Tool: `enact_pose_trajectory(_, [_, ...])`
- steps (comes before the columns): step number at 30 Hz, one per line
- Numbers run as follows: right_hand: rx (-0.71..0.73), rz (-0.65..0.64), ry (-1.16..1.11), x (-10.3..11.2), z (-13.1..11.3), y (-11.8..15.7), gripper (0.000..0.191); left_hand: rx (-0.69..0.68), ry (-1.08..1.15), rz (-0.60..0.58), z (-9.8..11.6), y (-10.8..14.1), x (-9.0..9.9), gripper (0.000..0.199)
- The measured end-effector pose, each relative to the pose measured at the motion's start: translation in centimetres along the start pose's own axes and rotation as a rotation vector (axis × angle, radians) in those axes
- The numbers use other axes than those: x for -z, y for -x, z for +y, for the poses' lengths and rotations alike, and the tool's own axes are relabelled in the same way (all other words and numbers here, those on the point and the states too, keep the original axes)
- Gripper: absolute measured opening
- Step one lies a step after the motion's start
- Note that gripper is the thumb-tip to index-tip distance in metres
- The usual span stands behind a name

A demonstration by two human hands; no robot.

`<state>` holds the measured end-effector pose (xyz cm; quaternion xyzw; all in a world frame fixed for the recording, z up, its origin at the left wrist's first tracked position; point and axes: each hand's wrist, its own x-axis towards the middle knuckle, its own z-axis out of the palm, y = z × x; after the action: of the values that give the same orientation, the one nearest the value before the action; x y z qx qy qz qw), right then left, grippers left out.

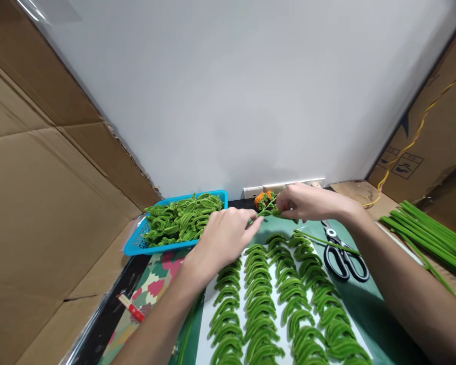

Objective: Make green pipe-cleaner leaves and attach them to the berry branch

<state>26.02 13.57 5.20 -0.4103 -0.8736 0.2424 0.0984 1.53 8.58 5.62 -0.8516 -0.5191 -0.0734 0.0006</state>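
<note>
Both hands meet at the far side of the work surface, by the wall. My left hand (228, 230) reaches in from the left, thumb and fingers closed around the end of a thin green stem (265, 213). On the other side, my right hand (304, 202) pinches a fuzzy green leaf (283, 215) against the same stem. An orange fuzzy flower (264, 198) with green parts sits just beyond, between the hands. Below them, rows of curved green pipe-cleaner leaves (261, 304) lie on a white sheet (241, 289). The fingertips are partly hidden.
A blue basket (131, 247) heaped with green leaf pieces (182, 220) stands at left. Black-handled scissors (342, 258) lie right of the sheet, with a green stem across them. Long green stems (433, 238) are piled at far right. Cardboard (30, 203) walls flank the space.
</note>
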Motion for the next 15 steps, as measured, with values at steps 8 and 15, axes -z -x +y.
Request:
enact_pose_trajectory(8, [-0.493, -0.422, -0.237, 0.1, 2.8, 1.1, 0.016, 0.144, 0.018, 0.095, -2.2, 0.3, 3.3, 0.042])
enact_pose_trajectory(15, [-0.598, -0.52, -0.201, -2.0, 4.3, -0.4, 0.015, 0.171, 0.001, 0.105, -2.2, 0.5, 3.8, 0.044])
